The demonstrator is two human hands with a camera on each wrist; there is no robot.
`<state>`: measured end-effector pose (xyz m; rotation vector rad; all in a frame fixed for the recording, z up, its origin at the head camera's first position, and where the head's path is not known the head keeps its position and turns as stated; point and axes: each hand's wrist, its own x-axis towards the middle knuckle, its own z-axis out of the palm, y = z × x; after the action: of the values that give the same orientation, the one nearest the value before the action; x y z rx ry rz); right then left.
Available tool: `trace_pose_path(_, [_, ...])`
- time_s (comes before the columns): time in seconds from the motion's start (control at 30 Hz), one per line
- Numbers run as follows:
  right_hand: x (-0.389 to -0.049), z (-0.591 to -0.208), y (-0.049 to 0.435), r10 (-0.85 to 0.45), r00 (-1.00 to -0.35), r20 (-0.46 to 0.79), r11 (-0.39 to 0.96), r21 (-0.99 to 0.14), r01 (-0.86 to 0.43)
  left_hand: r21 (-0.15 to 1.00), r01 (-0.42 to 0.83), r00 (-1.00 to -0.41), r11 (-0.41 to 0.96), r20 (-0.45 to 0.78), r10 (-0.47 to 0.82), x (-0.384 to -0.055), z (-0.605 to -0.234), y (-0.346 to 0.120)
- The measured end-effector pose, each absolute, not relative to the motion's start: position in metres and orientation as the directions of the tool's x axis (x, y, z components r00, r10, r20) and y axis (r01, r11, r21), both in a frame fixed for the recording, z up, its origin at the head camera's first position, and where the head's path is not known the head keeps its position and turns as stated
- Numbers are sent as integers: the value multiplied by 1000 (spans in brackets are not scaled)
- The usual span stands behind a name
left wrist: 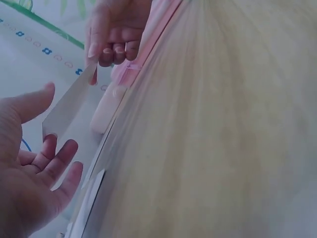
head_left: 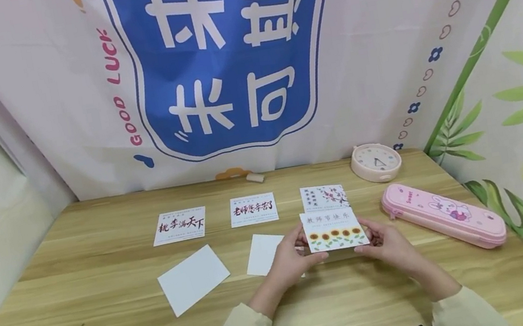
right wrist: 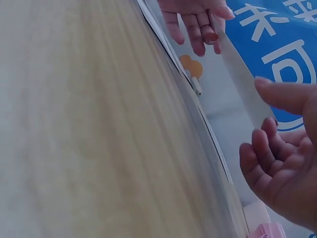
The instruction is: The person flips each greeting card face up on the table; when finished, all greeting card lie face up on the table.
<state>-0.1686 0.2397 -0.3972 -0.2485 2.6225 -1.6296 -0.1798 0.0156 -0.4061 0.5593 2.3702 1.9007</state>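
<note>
Both hands hold a white greeting card printed with sunflowers and Chinese writing, raised a little above the table. The left hand grips its left edge with thumb and fingers; the right hand grips the opposite edge. From the wrist views the card appears nearly edge-on and tilted between the hands. Just behind it lies a card with red blossoms, its lower part covered. A blank white card is partly hidden by the left hand.
Two cards with dark red lettering, one at left and one in the middle, lie behind a tilted blank card. A pink pencil case and a round clock stand right. A small beige piece lies at the wooden table's back edge.
</note>
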Motion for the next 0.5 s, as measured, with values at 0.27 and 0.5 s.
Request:
trace_pose_path(0.27, [-165, -395, 240, -143, -985, 99, 447, -881, -154, 876, 349, -911, 333, 233, 341, -179, -408, 16])
trace_pose_path(0.5, [-160, -395, 247, -149, -976, 156, 453, -867, -208, 842, 367, -913, 395, 244, 327, -178, -406, 19])
